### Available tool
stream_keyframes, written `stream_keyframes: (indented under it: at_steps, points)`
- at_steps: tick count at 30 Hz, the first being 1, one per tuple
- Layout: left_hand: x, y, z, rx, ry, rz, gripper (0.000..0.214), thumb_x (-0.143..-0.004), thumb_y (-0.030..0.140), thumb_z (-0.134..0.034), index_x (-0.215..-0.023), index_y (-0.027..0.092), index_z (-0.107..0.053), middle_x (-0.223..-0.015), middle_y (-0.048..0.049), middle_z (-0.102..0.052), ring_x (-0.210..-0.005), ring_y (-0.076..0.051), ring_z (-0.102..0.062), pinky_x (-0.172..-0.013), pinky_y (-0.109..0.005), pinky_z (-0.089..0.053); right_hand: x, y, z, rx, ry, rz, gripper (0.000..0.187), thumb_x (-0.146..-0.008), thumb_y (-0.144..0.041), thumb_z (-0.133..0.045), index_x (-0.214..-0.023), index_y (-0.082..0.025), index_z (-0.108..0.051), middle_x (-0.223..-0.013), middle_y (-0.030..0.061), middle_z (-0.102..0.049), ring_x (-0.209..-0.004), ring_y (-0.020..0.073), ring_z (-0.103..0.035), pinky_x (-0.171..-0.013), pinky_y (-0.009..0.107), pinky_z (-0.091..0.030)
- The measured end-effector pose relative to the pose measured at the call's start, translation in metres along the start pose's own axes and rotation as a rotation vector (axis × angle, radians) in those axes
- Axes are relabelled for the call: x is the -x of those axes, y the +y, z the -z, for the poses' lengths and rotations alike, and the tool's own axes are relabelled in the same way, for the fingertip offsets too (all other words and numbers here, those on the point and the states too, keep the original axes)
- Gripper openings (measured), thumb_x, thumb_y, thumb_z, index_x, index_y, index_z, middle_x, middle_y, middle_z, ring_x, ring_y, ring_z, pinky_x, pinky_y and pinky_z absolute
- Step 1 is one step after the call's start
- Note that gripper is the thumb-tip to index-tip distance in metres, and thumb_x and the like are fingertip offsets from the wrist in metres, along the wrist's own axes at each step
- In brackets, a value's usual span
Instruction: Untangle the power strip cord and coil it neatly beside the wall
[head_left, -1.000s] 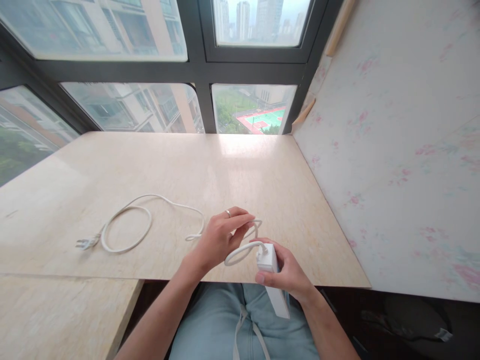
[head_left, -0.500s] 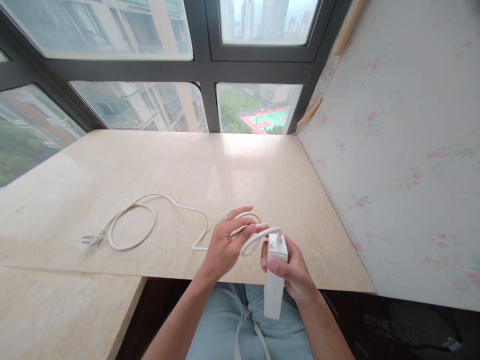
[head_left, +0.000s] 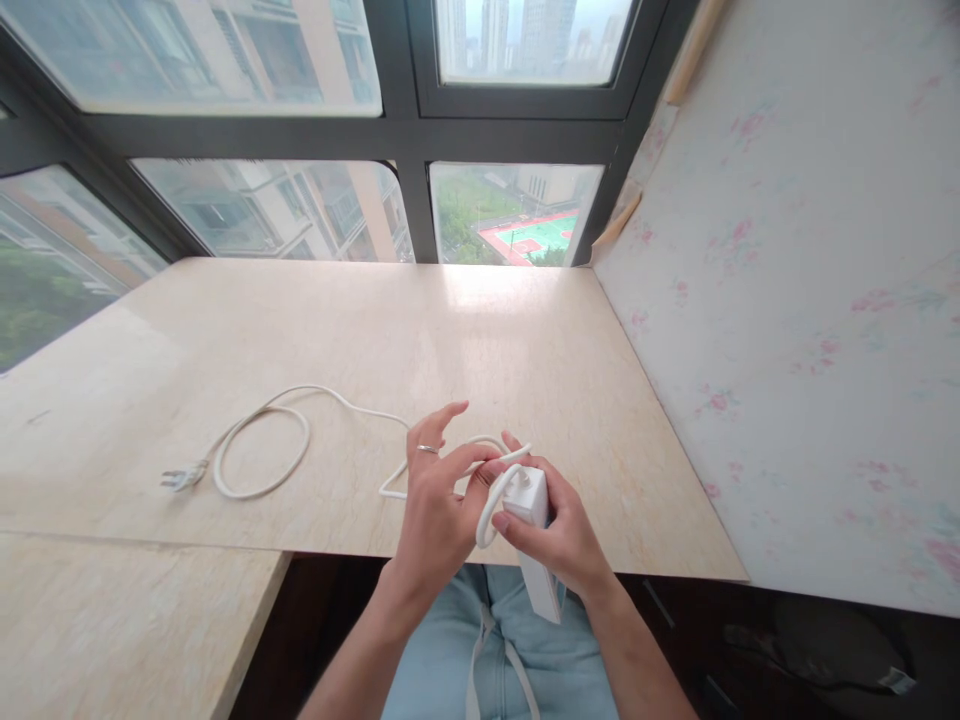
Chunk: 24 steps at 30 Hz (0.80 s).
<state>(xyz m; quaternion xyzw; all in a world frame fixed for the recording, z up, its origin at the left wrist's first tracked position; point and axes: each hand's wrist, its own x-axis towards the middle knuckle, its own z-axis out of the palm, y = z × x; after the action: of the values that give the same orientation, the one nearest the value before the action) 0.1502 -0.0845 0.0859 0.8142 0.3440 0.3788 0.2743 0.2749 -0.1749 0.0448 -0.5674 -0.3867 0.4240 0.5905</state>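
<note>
A white power strip (head_left: 538,585) hangs over the sill's front edge, gripped near its cord end by my right hand (head_left: 566,530). Its white cord (head_left: 486,515) leaves the top end and curls in small loops beside the strip. With thumb and fingertips my left hand (head_left: 442,500) pinches the looped cord close to that end; a ring is on one finger, and another finger is raised. From there the cord runs left across the sill into one large loop. It ends in a plug (head_left: 184,477) with bare metal prongs, lying on the sill.
The pale stone sill (head_left: 360,330) spreads ahead to the dark window frame (head_left: 409,135). Floral wallpaper (head_left: 810,350) covers the wall at right. A second stone slab (head_left: 112,610) lies at lower left. Below the sill's front edge it is dark.
My right hand has tilted the power strip, bringing its cord end left toward my left hand. My left hand has turned, one finger lifting, and pinches the cord nearer the strip.
</note>
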Motion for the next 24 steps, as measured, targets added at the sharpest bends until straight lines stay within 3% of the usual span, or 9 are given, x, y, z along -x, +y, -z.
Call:
stream_keyframes:
  at_steps: [3,5,8,10,14,16,19,24]
  points:
    - [0.001,0.001,0.0,-0.068,0.095,-0.042,0.017,-0.087,0.016,-0.059,-0.082,0.024,-0.073,-0.109,-0.009,-0.059,-0.104,-0.024,-0.054,-0.088,-0.04,-0.049,0.001,-0.001,-0.006,-0.013,0.127,0.049,0.045,-0.072,-0.039,-0.078,-0.112,-0.025,-0.062,-0.132,0.0117,-0.06,-0.122,0.0307,-0.055,-0.102,0.047,-0.043]
    - [0.001,0.0,-0.002,-0.042,0.091,-0.024,0.016,-0.089,0.019,-0.057,-0.083,0.023,-0.072,-0.093,-0.0071,-0.06,-0.09,-0.02,-0.057,-0.08,-0.036,-0.05,0.002,-0.001,-0.009,0.0,0.21,0.062,0.043,-0.073,-0.041,-0.077,-0.11,-0.025,-0.061,-0.118,0.0097,-0.067,-0.107,0.0281,-0.062,-0.092,0.042,-0.05]
    - [-0.002,-0.004,-0.003,-0.001,0.053,0.031,0.017,-0.091,0.022,-0.053,-0.083,0.021,-0.068,-0.082,-0.005,-0.063,-0.081,-0.019,-0.058,-0.073,-0.032,-0.049,0.003,-0.001,-0.006,0.085,0.299,0.032,0.045,-0.073,-0.046,-0.077,-0.109,-0.024,-0.061,-0.103,0.007,-0.069,-0.09,0.0238,-0.063,-0.079,0.036,-0.052]
    - [-0.004,-0.007,-0.003,-0.013,0.065,0.091,0.017,-0.092,0.025,-0.053,-0.082,0.02,-0.066,-0.081,-0.0044,-0.066,-0.081,-0.019,-0.06,-0.073,-0.033,-0.047,0.005,-0.002,0.003,0.179,0.335,-0.003,0.054,-0.071,-0.049,-0.078,-0.115,-0.024,-0.06,-0.104,0.0073,-0.068,-0.088,0.0238,-0.063,-0.076,0.035,-0.052]
    - [-0.012,-0.012,0.0,0.073,0.085,0.278,0.021,-0.092,0.033,-0.054,-0.081,0.019,-0.064,-0.076,-0.0031,-0.07,-0.074,-0.019,-0.064,-0.07,-0.032,-0.047,0.011,-0.008,0.028,0.394,0.265,-0.053,0.076,-0.068,-0.058,-0.078,-0.133,-0.026,-0.054,-0.118,0.01,-0.066,-0.101,0.0299,-0.062,-0.085,0.039,-0.05]
    - [-0.016,-0.015,0.001,0.167,0.083,0.36,0.023,-0.091,0.036,-0.055,-0.08,0.018,-0.064,-0.072,-0.0026,-0.07,-0.071,-0.018,-0.065,-0.068,-0.031,-0.048,0.015,-0.013,0.04,0.481,0.213,-0.071,0.077,-0.068,-0.061,-0.076,-0.134,-0.027,-0.055,-0.117,0.0103,-0.067,-0.103,0.0321,-0.062,-0.087,0.042,-0.048]
    - [-0.02,-0.016,0.001,0.302,0.095,0.439,0.024,-0.089,0.039,-0.059,-0.08,0.017,-0.065,-0.069,-0.0029,-0.071,-0.068,-0.017,-0.066,-0.066,-0.03,-0.049,0.021,-0.02,0.052,0.615,0.233,-0.131,0.068,-0.071,-0.062,-0.073,-0.128,-0.028,-0.059,-0.111,0.0104,-0.07,-0.1,0.0335,-0.063,-0.086,0.044,-0.048]
    - [-0.015,-0.004,-0.011,0.279,0.134,0.349,0.019,-0.088,0.037,-0.062,-0.083,0.019,-0.069,-0.079,-0.0027,-0.071,-0.076,-0.017,-0.065,-0.07,-0.03,-0.05,0.021,-0.026,0.048,0.743,0.282,-0.193,0.053,-0.071,-0.06,-0.074,-0.115,-0.03,-0.065,-0.103,0.0089,-0.071,-0.092,0.0328,-0.065,-0.079,0.042,-0.047]
